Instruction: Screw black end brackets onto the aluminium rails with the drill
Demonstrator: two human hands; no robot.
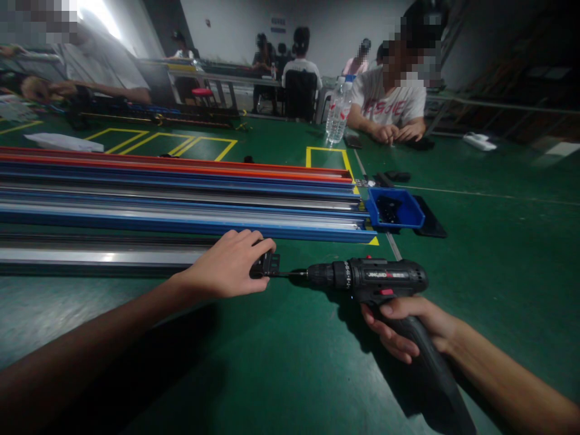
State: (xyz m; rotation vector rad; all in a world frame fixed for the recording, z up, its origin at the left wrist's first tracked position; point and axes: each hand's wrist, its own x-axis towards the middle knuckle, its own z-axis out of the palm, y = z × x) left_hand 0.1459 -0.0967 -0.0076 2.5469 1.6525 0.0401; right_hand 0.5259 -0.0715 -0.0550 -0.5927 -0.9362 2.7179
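My right hand (403,329) is wrapped round the handle of a black cordless drill (385,277), which lies level and points left. Its long thin bit (290,274) reaches a small black bracket (272,264) at the right end of a dark and silver metal rail (109,257). Over that rail end my left hand (231,263) is closed, fingers on the far side and thumb by the bracket. The palm hides where bracket and rail meet. Whether a screw sits at the bit's tip I cannot tell.
Beyond lie several blue rails (181,214) and an orange rail (181,160). A blue bin (414,211) holds small black parts beside their right ends. Water bottles (338,115) stand farther back. Across the green table (281,362) a person in a white shirt (389,99) sits; others are behind.
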